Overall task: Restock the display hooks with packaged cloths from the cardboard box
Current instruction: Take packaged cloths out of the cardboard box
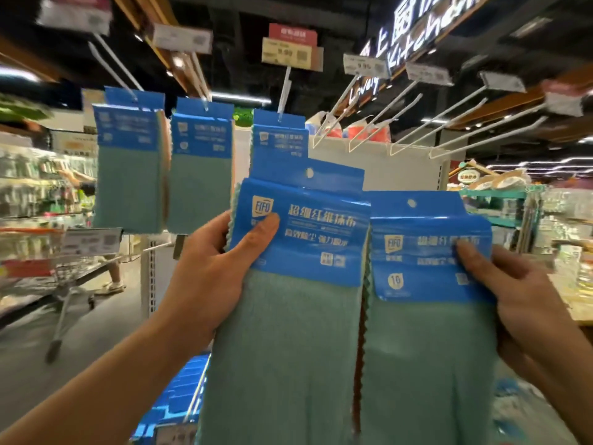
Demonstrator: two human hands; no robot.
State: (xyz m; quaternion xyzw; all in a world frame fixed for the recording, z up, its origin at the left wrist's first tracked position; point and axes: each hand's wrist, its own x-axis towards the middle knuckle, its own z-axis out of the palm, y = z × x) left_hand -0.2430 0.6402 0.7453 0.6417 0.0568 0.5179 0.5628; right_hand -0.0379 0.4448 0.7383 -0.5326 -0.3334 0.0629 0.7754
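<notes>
My left hand (218,271) grips a packaged green cloth (298,300) by its blue header card, thumb on the front. My right hand (513,293) grips a second packaged cloth (426,332) the same way, to the right of the first. Both packs are raised in front of the display. Three matching packs hang on hooks above: one at the left (128,162), one beside it (200,165), and a third (279,139) partly hidden behind my left-hand pack. Several bare white hooks (369,130) jut out at the upper right. The cardboard box is not in view.
Price tags (292,49) sit at the hook ends overhead. More blue packs (179,393) hang low behind my left forearm. A shopping trolley (64,277) and a person's legs stand in the aisle at left. Shelves of goods (513,200) fill the right side.
</notes>
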